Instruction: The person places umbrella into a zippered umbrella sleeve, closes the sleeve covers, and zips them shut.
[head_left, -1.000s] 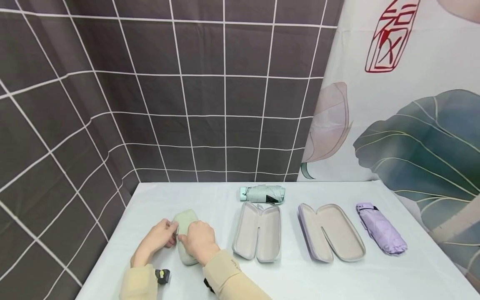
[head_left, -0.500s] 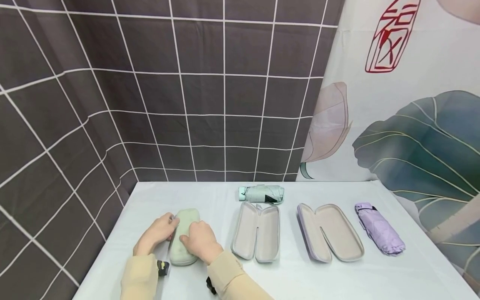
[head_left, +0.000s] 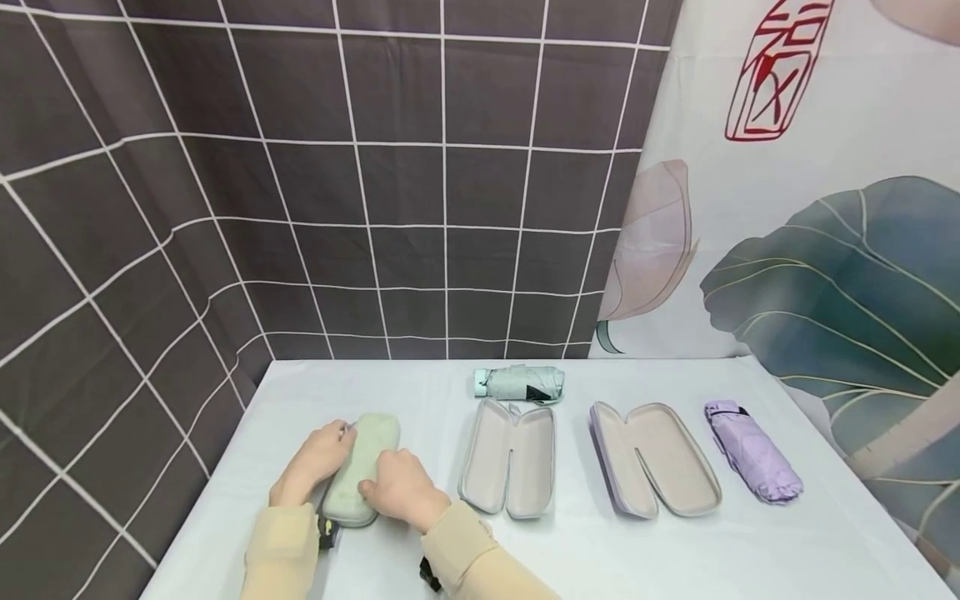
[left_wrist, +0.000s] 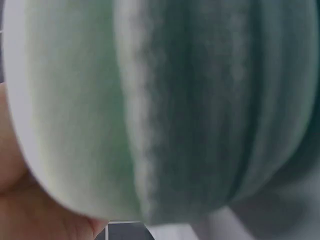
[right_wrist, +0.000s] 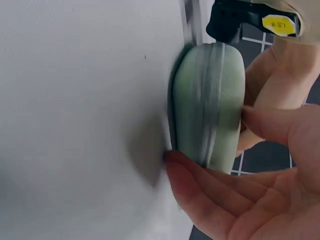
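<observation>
A closed pale green zip case (head_left: 363, 467) lies slightly slanted at the left of the table. My right hand (head_left: 408, 487) grips its right side; the right wrist view shows the thumb on the lid and fingertips low near the base. My left hand (head_left: 318, 458) is at the far left edge of the case, pinching a small grey zipper pull (head_left: 345, 431) between thumb and fingers. The case's near end with its zip seam (left_wrist: 145, 125) fills the left wrist view. In the right wrist view, the left hand is partly hidden behind the case.
An open grey-lined case (head_left: 510, 467) lies right of my hands, with a folded mint umbrella (head_left: 521, 383) behind it. Further right are an open lilac case (head_left: 660, 458) and a folded lilac umbrella (head_left: 753, 450). Dark checked cloth (head_left: 390, 183) hangs behind the white table (head_left: 585, 558).
The left hand has slid toward the far end of the green case along its left edge. The near end of the case has swung left, while the right hand keeps its grip.
</observation>
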